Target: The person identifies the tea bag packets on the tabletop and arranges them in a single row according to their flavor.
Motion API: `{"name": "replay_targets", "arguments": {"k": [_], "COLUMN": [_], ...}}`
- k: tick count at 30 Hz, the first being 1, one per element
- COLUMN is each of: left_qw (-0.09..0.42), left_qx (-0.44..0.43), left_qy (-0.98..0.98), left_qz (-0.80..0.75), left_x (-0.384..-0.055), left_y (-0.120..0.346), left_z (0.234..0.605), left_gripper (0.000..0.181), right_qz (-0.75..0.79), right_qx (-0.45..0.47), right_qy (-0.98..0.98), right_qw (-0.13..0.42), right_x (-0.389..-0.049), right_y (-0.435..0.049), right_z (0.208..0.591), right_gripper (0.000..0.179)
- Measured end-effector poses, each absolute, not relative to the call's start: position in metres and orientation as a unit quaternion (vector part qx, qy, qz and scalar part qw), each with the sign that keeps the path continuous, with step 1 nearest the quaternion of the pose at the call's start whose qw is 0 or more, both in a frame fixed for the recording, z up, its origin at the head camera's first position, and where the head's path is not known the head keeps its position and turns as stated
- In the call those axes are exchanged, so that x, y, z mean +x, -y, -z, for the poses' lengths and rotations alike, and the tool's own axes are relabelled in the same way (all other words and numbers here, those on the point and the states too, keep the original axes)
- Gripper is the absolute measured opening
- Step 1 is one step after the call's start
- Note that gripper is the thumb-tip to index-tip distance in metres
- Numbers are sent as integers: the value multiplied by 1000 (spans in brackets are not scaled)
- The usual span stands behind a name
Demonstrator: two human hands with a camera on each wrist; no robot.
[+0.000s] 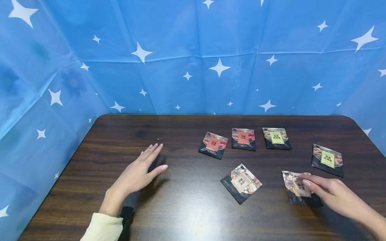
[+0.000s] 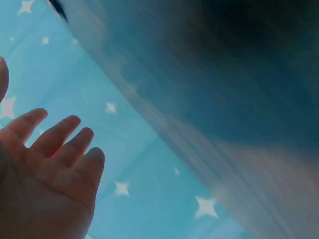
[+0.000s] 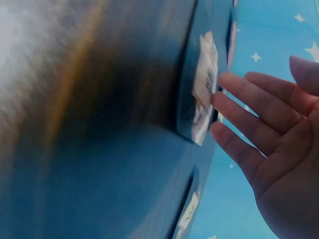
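At left we have the left grip (image 1: 135, 174), fingers straight and holding nothing, over the surface (image 1: 187, 167). To its right and farther off lies a red-labelled packet (image 1: 212, 145); a cream-labelled packet (image 1: 241, 183), set diagonally, sits between both grips. Next comes a second cream-labelled packet (image 1: 301, 189), beneath the fingertips of the right grip (image 1: 336, 195), clearly the nearer hand. It lies left of that palm, its long axis running across the fingers. We see those fingers loose, not pinching; whether they touch it, we cannot tell.
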State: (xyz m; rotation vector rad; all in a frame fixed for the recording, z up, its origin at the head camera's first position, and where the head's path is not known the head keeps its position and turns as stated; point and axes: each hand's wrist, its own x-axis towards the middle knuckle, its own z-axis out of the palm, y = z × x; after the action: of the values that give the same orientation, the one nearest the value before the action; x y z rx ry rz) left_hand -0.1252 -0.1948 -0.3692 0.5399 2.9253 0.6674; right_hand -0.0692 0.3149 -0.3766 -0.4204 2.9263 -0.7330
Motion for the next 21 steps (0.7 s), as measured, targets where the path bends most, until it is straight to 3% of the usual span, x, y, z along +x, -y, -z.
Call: {"name": "replay_targets", "arguments": {"k": [8, 21], "left_qw": [35, 119], "left_qx": [257, 322], "left_qy": [-932, -907], "left_qz": [-255, -245], "left_x": [-153, -201], "left_y": [141, 59], "left_z": [372, 379], "left_gripper": [65, 59], "right_qz": [236, 250], "right_qx": [-134, -128], "right_qy": [-961, -955], "right_qw": [56, 94], "right_x": [-65, -68], "right_y": [-315, -313], "right_z": [381, 379], "right_gripper": [31, 36]}}
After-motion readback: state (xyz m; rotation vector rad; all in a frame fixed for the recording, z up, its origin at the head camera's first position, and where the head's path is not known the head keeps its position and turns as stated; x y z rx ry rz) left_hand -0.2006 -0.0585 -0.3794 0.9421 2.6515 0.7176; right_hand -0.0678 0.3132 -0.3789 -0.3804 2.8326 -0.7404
